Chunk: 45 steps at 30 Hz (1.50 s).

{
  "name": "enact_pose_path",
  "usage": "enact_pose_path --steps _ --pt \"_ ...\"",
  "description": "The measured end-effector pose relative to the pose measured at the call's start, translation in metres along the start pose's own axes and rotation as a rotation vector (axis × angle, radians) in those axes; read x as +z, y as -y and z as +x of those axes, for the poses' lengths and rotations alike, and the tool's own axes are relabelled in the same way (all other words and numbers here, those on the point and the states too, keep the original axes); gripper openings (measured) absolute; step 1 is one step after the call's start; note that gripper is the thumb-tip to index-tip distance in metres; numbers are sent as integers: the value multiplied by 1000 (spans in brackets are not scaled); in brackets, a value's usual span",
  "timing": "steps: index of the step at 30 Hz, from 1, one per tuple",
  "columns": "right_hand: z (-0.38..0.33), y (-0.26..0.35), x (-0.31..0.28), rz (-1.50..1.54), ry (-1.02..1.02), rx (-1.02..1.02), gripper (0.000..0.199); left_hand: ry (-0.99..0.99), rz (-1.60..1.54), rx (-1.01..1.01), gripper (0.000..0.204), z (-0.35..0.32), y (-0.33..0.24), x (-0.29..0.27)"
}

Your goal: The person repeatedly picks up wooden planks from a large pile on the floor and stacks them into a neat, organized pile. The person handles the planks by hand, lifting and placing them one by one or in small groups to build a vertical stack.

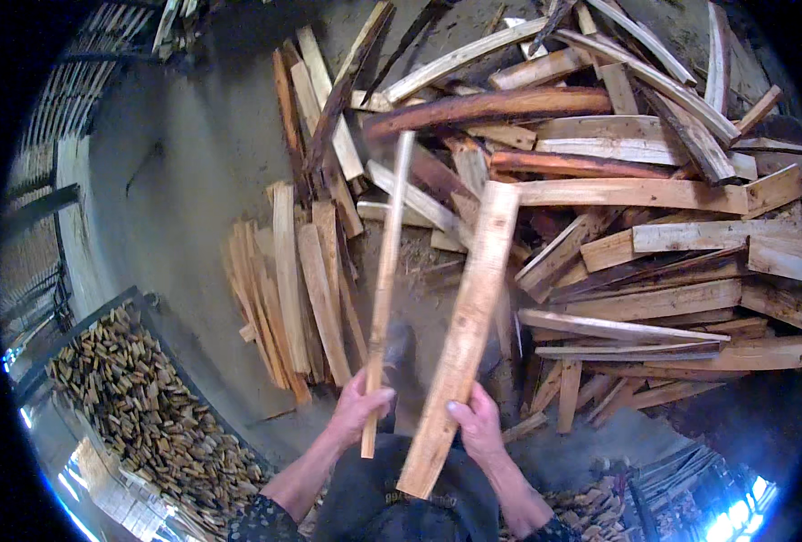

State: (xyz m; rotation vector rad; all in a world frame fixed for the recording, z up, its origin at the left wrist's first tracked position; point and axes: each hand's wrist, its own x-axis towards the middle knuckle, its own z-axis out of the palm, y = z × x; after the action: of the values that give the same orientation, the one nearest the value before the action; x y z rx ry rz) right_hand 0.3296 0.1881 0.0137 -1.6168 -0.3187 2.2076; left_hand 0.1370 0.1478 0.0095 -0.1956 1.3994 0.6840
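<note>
My left hand (362,408) is closed round the lower part of a narrow wooden stick (389,271), which points up and away from me. In my right hand (480,423) is a wider, flat wooden plank (462,339), gripped along its right edge with the thumb on its face. The two pieces are held apart, side by side, over the floor in front of my body. Just beyond and to the left of them, a row of split wood pieces (285,280) lies on the ground. The fingers behind each piece are partly hidden.
A large loose heap of split planks (690,194) covers the right and far side. At the lower left stands a dark-edged bin (139,294) filled with short cut blocks (148,397). More short blocks (590,506) lie at the lower right. Grey floor (193,154) shows at left.
</note>
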Motion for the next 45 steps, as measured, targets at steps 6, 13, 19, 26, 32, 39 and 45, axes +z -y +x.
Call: enact_pose_path --steps 6,13,19,26,32,39,45 --pt "17 -20 62 -42 168 157 43 244 -732 -159 39 -33 19 -58" --pt "27 -52 106 -96 266 240 43 264 -888 -104 47 -46 23 -105" --pt "25 -68 133 -81 305 271 41 220 -868 -77 46 -64 32 -138" --pt "37 -116 159 -175 390 207 39 -107 -525 118 38 -97 28 -169" --pt "65 -151 182 -762 550 269 61 -422 -217 191 33 -102 9 -181" --pt "56 -104 169 -276 452 -38 54 -455 530 332 44 -56 29 -128" --pt "51 -69 139 -218 3 43 27 -267 666 213 55 -55 14 -55"
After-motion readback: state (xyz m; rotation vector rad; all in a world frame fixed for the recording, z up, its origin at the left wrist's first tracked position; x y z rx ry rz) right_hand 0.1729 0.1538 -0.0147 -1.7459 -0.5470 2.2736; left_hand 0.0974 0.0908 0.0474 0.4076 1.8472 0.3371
